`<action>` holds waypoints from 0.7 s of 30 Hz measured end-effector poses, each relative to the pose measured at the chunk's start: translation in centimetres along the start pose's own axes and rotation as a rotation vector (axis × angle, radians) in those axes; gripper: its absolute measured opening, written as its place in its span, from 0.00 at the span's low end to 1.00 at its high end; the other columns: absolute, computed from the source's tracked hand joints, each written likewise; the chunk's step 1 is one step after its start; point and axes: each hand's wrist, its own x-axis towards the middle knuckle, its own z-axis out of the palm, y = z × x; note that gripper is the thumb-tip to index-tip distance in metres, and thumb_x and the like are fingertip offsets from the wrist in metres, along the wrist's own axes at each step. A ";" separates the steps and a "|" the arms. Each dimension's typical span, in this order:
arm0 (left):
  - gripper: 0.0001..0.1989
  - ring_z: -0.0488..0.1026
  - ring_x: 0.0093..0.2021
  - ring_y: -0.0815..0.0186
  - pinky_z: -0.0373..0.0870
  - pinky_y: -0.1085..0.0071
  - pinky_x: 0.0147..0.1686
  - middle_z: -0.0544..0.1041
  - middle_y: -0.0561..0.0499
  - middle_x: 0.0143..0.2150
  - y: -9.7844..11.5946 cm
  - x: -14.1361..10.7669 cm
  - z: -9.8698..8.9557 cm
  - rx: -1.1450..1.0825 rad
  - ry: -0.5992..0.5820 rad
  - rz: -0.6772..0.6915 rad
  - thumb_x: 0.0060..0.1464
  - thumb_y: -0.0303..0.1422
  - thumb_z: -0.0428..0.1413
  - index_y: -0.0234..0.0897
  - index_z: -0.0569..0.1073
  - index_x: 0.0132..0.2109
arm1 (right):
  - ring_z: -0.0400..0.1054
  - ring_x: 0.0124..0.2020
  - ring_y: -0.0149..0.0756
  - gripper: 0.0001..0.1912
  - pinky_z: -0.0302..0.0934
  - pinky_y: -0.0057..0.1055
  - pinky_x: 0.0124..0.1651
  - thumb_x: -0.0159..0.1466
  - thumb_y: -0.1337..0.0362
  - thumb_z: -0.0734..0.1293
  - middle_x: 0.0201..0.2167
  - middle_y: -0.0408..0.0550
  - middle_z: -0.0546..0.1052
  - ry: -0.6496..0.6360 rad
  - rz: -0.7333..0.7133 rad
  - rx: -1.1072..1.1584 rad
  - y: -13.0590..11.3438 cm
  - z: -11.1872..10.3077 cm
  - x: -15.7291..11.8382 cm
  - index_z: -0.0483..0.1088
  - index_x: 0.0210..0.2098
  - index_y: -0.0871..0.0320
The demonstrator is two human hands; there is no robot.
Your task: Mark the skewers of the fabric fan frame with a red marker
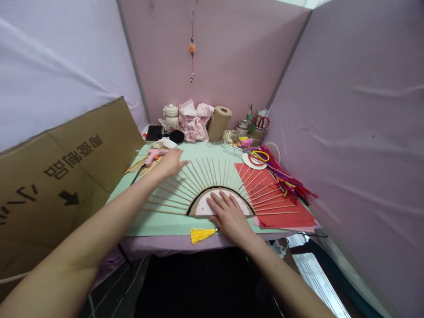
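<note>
A half-round piece (200,206) of cardboard, faced with white speckled fabric and edged in black, lies on the pale green tabletop sheet. Thin wooden sticks (213,170) fan out from its curved edge. My right hand (228,214) rests flat on the fabric, fingers spread. Reaching over the sticks on the left, my left hand (172,162) has its fingers stretched out and apart, with no object visible in them. Beside it lies a pink glue gun (153,156) on a pile of loose sticks (135,166). A yellow tassel (202,235) lies below the half-round piece.
Red paper sheets (278,221) lie under the right-hand sticks. Scissors (260,156), pipe cleaners (285,176), a twine spool (219,124), a white bottle (171,117) and a pot with red-handled scissors (261,122) stand or lie behind. A cardboard sheet (82,172) leans at left.
</note>
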 end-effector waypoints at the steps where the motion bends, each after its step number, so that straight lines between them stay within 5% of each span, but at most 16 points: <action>1: 0.31 0.56 0.69 0.52 0.53 0.61 0.65 0.61 0.36 0.68 2.2 0.0 0.8 -0.005 -0.062 0.106 0.61 0.45 0.50 0.28 0.62 0.64 | 0.50 0.70 0.52 0.27 0.48 0.56 0.68 0.68 0.59 0.64 0.68 0.49 0.62 0.003 -0.002 0.004 -0.1 0.0 0.0 0.60 0.66 0.51; 4: 0.36 0.46 0.73 0.50 0.46 0.55 0.68 0.50 0.37 0.73 7.6 -0.6 3.6 -0.033 -0.232 0.276 0.63 0.48 0.46 0.29 0.54 0.69 | 0.50 0.70 0.51 0.28 0.48 0.55 0.68 0.68 0.59 0.64 0.68 0.49 0.62 0.014 -0.019 0.020 -0.4 0.0 0.0 0.59 0.66 0.52; 7: 0.38 0.43 0.73 0.47 0.43 0.51 0.68 0.47 0.34 0.73 9.8 -1.0 5.8 -0.053 -0.301 0.292 0.64 0.49 0.42 0.24 0.51 0.70 | 0.49 0.70 0.52 0.28 0.48 0.54 0.68 0.68 0.58 0.64 0.68 0.48 0.62 0.023 -0.025 0.039 -0.8 0.0 0.0 0.59 0.66 0.52; 21: 0.39 0.39 0.74 0.51 0.43 0.51 0.68 0.42 0.37 0.74 9.3 -0.4 8.3 0.027 -0.377 0.231 0.63 0.52 0.38 0.30 0.48 0.72 | 0.51 0.69 0.53 0.27 0.47 0.54 0.68 0.68 0.57 0.63 0.67 0.49 0.62 0.081 -0.025 0.051 -0.9 0.3 0.0 0.59 0.65 0.53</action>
